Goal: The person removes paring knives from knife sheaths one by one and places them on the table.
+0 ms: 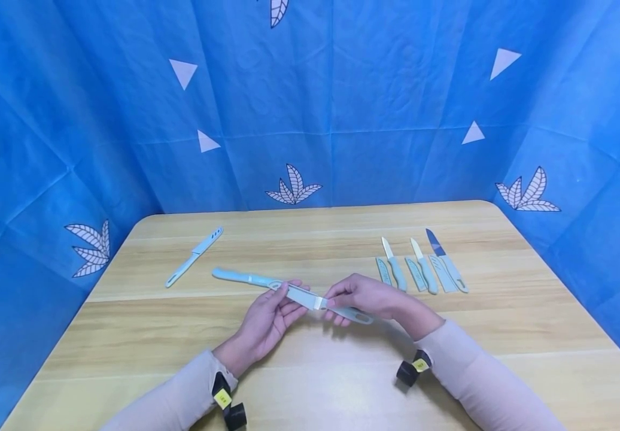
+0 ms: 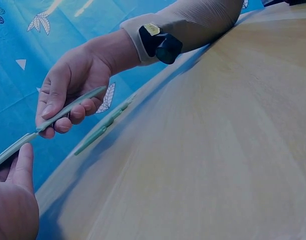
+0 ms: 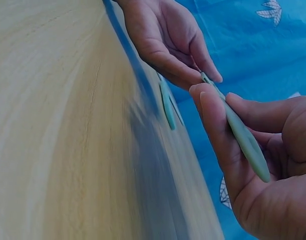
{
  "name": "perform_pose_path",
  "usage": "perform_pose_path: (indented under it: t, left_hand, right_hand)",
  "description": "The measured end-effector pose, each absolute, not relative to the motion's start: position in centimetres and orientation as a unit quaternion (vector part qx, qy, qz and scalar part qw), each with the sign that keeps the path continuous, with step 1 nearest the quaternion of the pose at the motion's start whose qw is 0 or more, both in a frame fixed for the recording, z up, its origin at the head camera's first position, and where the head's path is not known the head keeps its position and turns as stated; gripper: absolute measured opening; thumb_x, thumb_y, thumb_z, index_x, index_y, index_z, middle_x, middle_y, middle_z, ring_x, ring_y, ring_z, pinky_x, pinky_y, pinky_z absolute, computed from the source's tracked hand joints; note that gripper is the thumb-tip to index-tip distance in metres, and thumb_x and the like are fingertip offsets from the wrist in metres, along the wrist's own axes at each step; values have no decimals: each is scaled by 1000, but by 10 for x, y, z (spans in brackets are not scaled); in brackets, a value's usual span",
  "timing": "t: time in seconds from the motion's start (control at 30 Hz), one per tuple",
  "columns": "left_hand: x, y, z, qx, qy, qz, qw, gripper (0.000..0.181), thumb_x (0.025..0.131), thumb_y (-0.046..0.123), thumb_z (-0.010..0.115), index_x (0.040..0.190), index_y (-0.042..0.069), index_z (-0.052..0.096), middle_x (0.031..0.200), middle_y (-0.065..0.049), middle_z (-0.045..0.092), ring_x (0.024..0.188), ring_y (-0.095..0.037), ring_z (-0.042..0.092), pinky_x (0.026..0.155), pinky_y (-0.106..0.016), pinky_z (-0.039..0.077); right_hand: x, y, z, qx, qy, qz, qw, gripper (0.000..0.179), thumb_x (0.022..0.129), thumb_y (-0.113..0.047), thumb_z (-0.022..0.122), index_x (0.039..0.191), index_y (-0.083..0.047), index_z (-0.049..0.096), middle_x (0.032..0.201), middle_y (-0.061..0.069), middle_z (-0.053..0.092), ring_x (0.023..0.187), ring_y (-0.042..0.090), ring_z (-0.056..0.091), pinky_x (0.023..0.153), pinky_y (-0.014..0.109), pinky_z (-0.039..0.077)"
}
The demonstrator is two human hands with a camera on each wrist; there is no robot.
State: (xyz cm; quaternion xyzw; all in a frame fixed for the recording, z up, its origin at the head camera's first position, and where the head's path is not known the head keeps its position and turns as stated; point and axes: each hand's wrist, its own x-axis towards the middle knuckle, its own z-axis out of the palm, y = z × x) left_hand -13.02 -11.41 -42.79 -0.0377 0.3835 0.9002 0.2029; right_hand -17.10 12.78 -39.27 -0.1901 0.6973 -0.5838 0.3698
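My left hand (image 1: 264, 323) pinches a pale green knife sheath (image 1: 300, 296) between thumb and fingers. A knife's pale green handle (image 1: 357, 315) is gripped by my right hand (image 1: 364, 294). A short bright strip of blade (image 1: 319, 303) shows between handle and sheath; the rest of the blade is hidden inside. In the right wrist view the handle (image 3: 247, 142) lies between the right thumb and fingers. The left wrist view catches the sheath (image 2: 12, 149) edge-on above the left fingers. Just behind the left hand lies a light blue-handled utensil (image 1: 230, 275), partly covered by the sheath and hand.
A sheathed knife (image 1: 195, 257) lies at the table's left. On the right are two small knives (image 1: 396, 272) (image 1: 426, 274) and a larger dark-bladed knife (image 1: 435, 242), each beside its sheath. A blue patterned curtain (image 1: 331, 108) hangs behind the wooden table (image 1: 315, 383).
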Motion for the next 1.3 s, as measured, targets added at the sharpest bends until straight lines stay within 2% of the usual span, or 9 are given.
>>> perform_pose_path:
  t: [0.3,0.53,0.77,0.87,1.13,1.3]
  left_hand:
    - [-130,-114,-426,-32,385,900,203,40,106,21,41,137,-5,39,140,-32,43,117,-33,60,105,-39,45]
    - [-130,-115,-426,-34,382,900,205,42,106,24,42,137,-5,39,144,-33,36,118,-34,59,105,-40,46]
    - [-131,-115,-426,-46,384,900,199,46,108,29,35,139,-6,38,134,-28,52,119,-35,58,104,-40,47]
    - [-131,-115,-425,-43,389,900,193,48,108,30,34,139,-6,38,132,-27,54,118,-35,58,103,-41,47]
    - [-132,-116,-426,-42,376,906,192,48,107,31,36,140,-5,37,136,-30,49,118,-35,58,103,-42,47]
    - [-132,-117,-426,-39,378,905,191,48,108,31,35,141,-4,36,134,-28,52,120,-35,57,104,-42,46]
  right_hand:
    - [-173,130,-392,-197,710,-568,366,22,98,-7,57,111,8,66,96,24,69,81,30,69,76,41,61]
    - [-173,132,-392,-200,711,-562,374,21,99,-6,55,111,7,66,97,24,70,79,30,70,73,39,62]
    - [-172,133,-390,-210,704,-561,383,22,99,-5,54,113,10,64,98,24,69,79,26,69,74,38,62]
    - [-173,134,-388,-210,704,-559,383,22,99,-5,54,113,10,64,98,25,69,79,27,69,74,38,62]
    - [-172,134,-387,-204,706,-560,382,21,99,-5,55,112,9,65,98,26,69,80,30,69,74,38,61]
    - [-172,134,-385,-200,712,-557,377,21,99,-4,55,112,9,65,96,25,69,81,32,69,74,39,61]
